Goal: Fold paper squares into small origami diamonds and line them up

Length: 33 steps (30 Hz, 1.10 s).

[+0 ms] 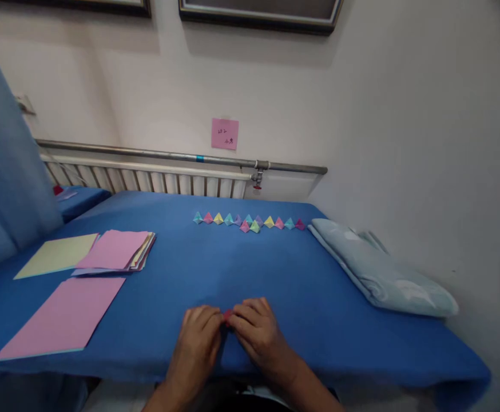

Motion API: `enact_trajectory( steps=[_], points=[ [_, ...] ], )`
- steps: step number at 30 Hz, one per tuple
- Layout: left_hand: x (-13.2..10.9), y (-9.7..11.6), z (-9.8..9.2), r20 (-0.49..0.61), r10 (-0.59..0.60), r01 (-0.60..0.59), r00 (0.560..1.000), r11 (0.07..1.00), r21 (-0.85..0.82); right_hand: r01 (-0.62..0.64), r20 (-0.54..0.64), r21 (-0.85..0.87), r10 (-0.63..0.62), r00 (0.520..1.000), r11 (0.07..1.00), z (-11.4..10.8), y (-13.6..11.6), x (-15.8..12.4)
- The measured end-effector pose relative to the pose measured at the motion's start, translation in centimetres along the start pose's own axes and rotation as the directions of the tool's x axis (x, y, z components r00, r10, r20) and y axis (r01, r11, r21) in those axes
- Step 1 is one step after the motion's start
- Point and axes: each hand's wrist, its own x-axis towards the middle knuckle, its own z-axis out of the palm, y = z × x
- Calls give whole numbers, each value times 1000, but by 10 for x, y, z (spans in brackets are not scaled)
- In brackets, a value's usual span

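Observation:
A small piece of red paper shows between my fingertips near the front edge of the blue-covered table. My left hand pinches it from the left, fingers curled. From the other side my right hand grips it too, with its fingers bent over the paper. Most of the paper is hidden by my fingers, so its folded shape cannot be made out. Farther back lies a row of small folded paper pieces in blue, pink, yellow, green and purple.
At the left lie a stack of coloured paper, yellow sheets and large pink sheets. A folded light-blue blanket rests along the right edge. Behind the table are a radiator and a pipe; a blue curtain hangs left.

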Motion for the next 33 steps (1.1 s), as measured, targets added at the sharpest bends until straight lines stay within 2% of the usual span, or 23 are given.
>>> enact_trajectory(
  steps=[2, 6, 12, 14, 21, 26, 29, 33],
  points=[
    [-3, -2, 5, 27, 71, -73, 997, 995, 71, -7, 26, -16, 7, 1000, 1000, 0, 1, -3],
    [-8, -2, 6, 97, 137, -147, 986, 984, 103, -19, 134, 18, 16, 991, 1000, -4, 2, -10],
    [-9, 4, 1, 217, 163, -177, 962, 983, 46, -75, 269, 18, 68, 961, 997, -10, 4, -19],
    [-8, 6, 0, 223, 148, -160, 963, 986, 37, -98, 297, 26, 86, 951, 995, -13, 3, -20],
    [-12, 6, 1, 213, 105, -122, 971, 990, 68, -291, 345, 119, 235, 908, 949, -21, 1, -25],
    [-21, 1, 2, 227, 62, -81, 972, 994, 72, -258, 324, 130, 204, 924, 957, -18, -2, -27],
    [-16, 1, -1, 268, 53, -72, 962, 996, 62, -253, 340, 139, 194, 920, 958, -16, -4, -25],
    [-6, 2, -5, 297, 60, -80, 953, 995, 55, -300, 338, 131, 241, 910, 945, -16, -4, -22]
  ],
)
